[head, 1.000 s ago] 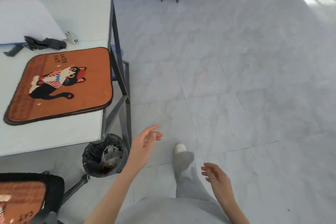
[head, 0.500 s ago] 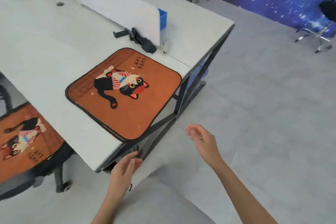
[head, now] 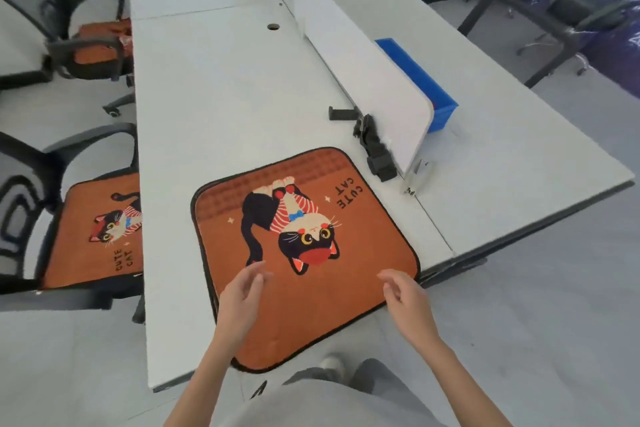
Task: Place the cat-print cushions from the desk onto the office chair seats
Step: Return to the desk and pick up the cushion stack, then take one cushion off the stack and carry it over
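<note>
An orange cat-print cushion (head: 346, 305) lies on the white desk (head: 214, 107), its near corner hanging over the desk's front edge. My left hand (head: 242, 302) hovers over the cushion's near left part, fingers apart, holding nothing. My right hand (head: 408, 302) is at the cushion's near right edge, also open and empty. A second cat-print cushion (head: 93, 239) rests on the seat of the black office chair (head: 24, 204) at the left. Farther back, a third orange cushion (head: 100, 45) sits on another black chair (head: 69, 21).
A white divider panel (head: 356, 76) stands on the desk, with a blue bin (head: 422, 80) behind it. A black clamp-like device (head: 374, 146) lies just beyond the cushion. Grey floor tiles spread to the right. Dark chair frames stand at the far right.
My view has swung left from the open floor onto the desk. Both hands have come up from beside the desk's edge to above the cushion's near end.
</note>
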The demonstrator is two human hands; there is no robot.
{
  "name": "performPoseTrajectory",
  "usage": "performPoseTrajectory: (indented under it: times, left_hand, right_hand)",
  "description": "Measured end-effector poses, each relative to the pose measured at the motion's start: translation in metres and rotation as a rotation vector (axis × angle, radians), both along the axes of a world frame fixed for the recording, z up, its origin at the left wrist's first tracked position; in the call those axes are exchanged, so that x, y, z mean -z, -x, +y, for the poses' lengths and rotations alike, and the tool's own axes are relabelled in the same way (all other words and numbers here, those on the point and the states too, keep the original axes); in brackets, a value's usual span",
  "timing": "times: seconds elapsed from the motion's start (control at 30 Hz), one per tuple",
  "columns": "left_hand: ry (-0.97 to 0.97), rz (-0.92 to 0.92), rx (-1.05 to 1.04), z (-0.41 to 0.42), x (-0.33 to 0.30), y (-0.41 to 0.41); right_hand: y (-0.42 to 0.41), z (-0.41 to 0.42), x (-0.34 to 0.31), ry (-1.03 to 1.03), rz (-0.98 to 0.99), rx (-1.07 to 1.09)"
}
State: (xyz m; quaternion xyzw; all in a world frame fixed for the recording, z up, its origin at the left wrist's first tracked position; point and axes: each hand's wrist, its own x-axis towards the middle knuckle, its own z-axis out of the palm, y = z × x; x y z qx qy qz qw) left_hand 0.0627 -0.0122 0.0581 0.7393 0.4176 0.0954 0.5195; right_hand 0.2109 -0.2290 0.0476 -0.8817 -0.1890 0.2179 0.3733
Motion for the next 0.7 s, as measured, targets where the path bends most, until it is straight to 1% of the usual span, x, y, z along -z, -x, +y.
performPoseTrajectory:
  times: [0.07, 0.17, 0.23, 0.33, 0.43, 0.57, 0.7]
  left_hand:
    - [-0.036, 0.05, -0.097, 0.008, 0.0, -0.012]
    - [-0.075, 0.17, -0.271, 0.021, 0.009, -0.019]
    - [-0.077, 0.256, -0.367, 0.028, 0.017, -0.016]
    - [-0.017, 0.319, -0.479, 0.027, 0.025, -0.008]
    - [0.003, 0.351, -0.533, 0.018, 0.029, -0.005]
    - [-0.006, 0.383, -0.541, 0.014, 0.029, -0.008]
    - [-0.054, 0.425, -0.513, 0.009, 0.029, -0.014]
  right_hand:
    - [-0.036, 0.017, 0.002, 0.037, -0.049, -0.075]
    - [-0.082, 0.045, 0.009, 0.132, -0.114, -0.189]
    - [-0.107, 0.063, 0.016, 0.207, -0.143, -0.228]
    - [-0.133, 0.08, 0.03, 0.377, -0.088, -0.239]
    - [-0.144, 0.087, 0.038, 0.464, -0.016, -0.266]
    - [-0.146, 0.087, 0.041, 0.417, -0.015, -0.253]
    - [-0.148, 0.084, 0.036, 0.339, -0.083, -0.22]
